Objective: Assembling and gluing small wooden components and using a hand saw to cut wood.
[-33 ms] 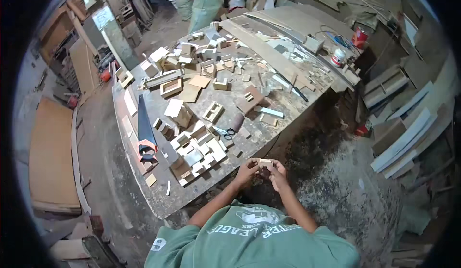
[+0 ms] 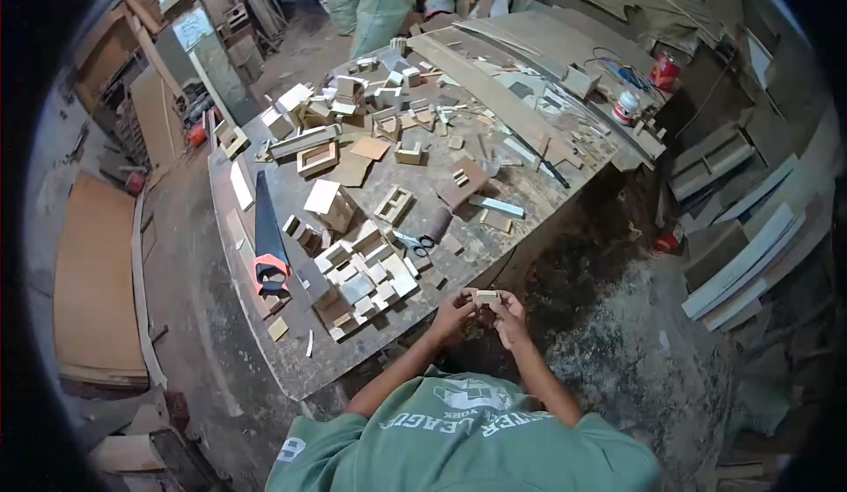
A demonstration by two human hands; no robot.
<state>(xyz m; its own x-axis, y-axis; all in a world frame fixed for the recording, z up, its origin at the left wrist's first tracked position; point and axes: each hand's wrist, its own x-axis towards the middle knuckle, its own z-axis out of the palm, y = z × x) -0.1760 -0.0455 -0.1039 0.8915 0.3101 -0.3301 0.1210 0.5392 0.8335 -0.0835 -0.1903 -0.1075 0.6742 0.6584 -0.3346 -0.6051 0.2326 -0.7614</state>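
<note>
Just off the front edge of the workbench, a small pale wooden piece is held between both hands. My left hand grips its left end with the fingers closed. On its right end, the fingers and thumb of my right hand are pinched. Closest to the hands on the bench lie scissors, a brown sanding roll and a wooden model with several small blocks in it. Farther left rests a handsaw with an orange and black handle.
Several small wooden boxes and frames crowd the bench's far left half. A long board crosses its far side, near a knife and a white bottle. Planks lean at the right; sacks stand behind.
The view has shifted very slightly. Both hands keep the small wooden piece in almost the same place.
</note>
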